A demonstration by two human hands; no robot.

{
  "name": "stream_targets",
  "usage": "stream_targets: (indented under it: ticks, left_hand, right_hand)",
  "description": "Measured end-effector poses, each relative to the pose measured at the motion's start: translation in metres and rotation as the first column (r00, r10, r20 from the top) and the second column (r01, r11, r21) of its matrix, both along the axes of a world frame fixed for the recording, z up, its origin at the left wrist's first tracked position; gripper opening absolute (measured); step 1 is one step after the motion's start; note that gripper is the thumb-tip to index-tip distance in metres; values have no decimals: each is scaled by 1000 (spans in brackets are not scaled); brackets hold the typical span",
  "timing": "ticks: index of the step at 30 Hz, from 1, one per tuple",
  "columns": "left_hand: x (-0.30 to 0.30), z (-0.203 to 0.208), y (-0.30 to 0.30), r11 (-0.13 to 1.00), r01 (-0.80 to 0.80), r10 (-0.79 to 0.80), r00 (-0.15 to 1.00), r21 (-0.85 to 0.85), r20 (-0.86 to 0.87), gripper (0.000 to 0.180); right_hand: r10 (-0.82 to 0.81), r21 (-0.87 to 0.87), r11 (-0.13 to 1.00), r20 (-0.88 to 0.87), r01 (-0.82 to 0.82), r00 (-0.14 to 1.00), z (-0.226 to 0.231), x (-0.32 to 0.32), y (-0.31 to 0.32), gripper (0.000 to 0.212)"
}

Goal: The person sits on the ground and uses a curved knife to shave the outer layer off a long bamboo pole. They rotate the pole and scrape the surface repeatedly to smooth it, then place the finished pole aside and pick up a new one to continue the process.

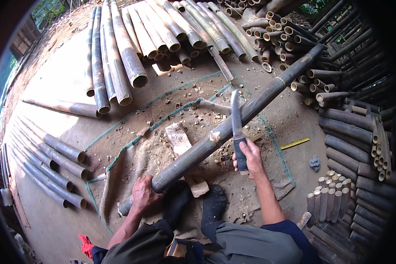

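Note:
A long dark bamboo pole point(193, 149) slants from near my feet up to the far right, crossing over a pale wooden block point(179, 137). A pale patch of bared wood shows partway along it. My left hand point(144, 194) is closed at the pole's near end; a shorter dark end piece point(126, 206) sticks out beyond that hand, and I cannot tell whether it is separate. My right hand point(250, 159) grips the dark wrapped handle of a machete point(236, 115). Its blade points away from me and overlaps the pole in this view.
Beneath lies sacking point(138, 160) with teal edging, strewn with wood chips. Long bamboo poles point(119, 53) lie at the far side, more point(53, 152) at left. Cut bamboo pieces point(330, 200) stand at right beside stacks. A yellow measuring strip point(295, 143), grey rag point(314, 163) and red glove point(86, 245) lie around.

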State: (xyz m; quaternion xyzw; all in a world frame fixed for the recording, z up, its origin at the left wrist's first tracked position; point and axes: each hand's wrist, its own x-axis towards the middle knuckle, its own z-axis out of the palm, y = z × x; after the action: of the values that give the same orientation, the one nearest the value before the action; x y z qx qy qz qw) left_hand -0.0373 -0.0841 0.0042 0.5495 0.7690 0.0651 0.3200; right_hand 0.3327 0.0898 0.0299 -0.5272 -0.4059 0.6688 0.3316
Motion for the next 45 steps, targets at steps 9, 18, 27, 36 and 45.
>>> stream_targets:
  ticks: [9, 18, 27, 36, 45]
  left_hand:
    - [3, -1, -2, 1000, -14, 14, 1000, 26, 13, 55]
    - [3, 1, -3, 997, -49, 48, 999, 56, 18, 53]
    - [2, 2, -2, 1000, 2, -2, 1000, 29, -17, 53]
    - [-35, -20, -3, 993, 60, -36, 973, -100, 227, 65]
    - [-37, -8, -4, 958, 63, -17, 987, -281, 162, 63]
  right_hand:
    - [-121, 7, 993, -62, 121, 991, -5, -13, -13, 35]
    - [-40, -5, 999, -47, 40, 998, -7, -18, -17, 35]
    - [-140, 30, 989, -59, 142, 988, -10, -20, -23, 34]
    - [-187, 13, 982, -87, 189, 978, -7, 8, -17, 34]
    - [499, -109, 864, 61, -492, 864, -7, -51, -60, 32]
